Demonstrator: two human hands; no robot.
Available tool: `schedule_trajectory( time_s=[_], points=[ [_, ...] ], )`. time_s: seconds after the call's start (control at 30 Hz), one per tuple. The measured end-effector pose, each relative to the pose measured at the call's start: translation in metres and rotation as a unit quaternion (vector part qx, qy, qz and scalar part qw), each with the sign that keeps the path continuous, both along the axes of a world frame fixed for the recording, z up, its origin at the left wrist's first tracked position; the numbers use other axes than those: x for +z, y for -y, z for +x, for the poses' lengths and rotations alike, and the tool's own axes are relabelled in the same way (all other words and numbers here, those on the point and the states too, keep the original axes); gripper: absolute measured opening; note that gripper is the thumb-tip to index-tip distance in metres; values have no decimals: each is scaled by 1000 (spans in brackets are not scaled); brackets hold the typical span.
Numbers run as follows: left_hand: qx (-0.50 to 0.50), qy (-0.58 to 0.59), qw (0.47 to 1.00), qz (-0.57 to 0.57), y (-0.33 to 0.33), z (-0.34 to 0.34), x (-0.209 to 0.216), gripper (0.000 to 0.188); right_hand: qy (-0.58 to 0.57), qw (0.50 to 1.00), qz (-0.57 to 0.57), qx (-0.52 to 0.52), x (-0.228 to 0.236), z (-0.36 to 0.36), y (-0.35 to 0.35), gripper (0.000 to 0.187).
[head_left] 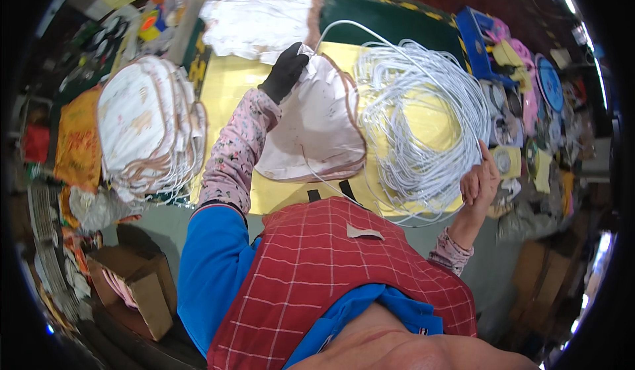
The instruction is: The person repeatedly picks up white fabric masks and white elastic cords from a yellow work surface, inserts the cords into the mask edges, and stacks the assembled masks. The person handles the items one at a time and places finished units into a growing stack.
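Note:
My left hand [284, 73], in a black glove, is closed on the top edge of a white fabric pad [311, 128] with brown edging. The pad lies on a yellow sheet [225, 115] in front of me. A white cord [370, 31] rises beside that hand and arcs right over a large coil of white cord [430, 65]. At the coil's right edge is my bare right hand [479, 179]. Its index finger stretches along the cord and the other fingers curl in; they seem closed on a strand, though the palm side is hidden.
A stack of similar pads [135, 118] stands at the left, cords hanging from it. More white pads [258, 19] lie at the far edge. A blue bin [473, 36] and assorted clutter sit at the right. An open cardboard box [142, 290] is at lower left.

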State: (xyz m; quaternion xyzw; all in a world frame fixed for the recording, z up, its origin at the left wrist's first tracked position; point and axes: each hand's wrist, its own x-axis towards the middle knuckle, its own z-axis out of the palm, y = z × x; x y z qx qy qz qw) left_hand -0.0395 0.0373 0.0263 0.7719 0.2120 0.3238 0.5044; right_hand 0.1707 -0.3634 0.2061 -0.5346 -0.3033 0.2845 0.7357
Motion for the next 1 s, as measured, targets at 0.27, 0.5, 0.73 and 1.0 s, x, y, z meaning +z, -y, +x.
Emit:
schedule_trajectory(
  time_s=[0.27,0.5,0.73,1.0],
  points=[
    [188,60,964,177,45,-80,75,26,-17,989,73,127,-3,12,13,39],
    [-43,171,975,134,142,-47,196,18,287,924,-84,237,28,-29,-34,39],
    [48,186,966,176,170,-74,244,17,419,890,37,174,92,-53,-36,37],
    [131,52,872,469,206,-41,235,38,255,945,-95,180,41,-81,-63,15]
  ],
)
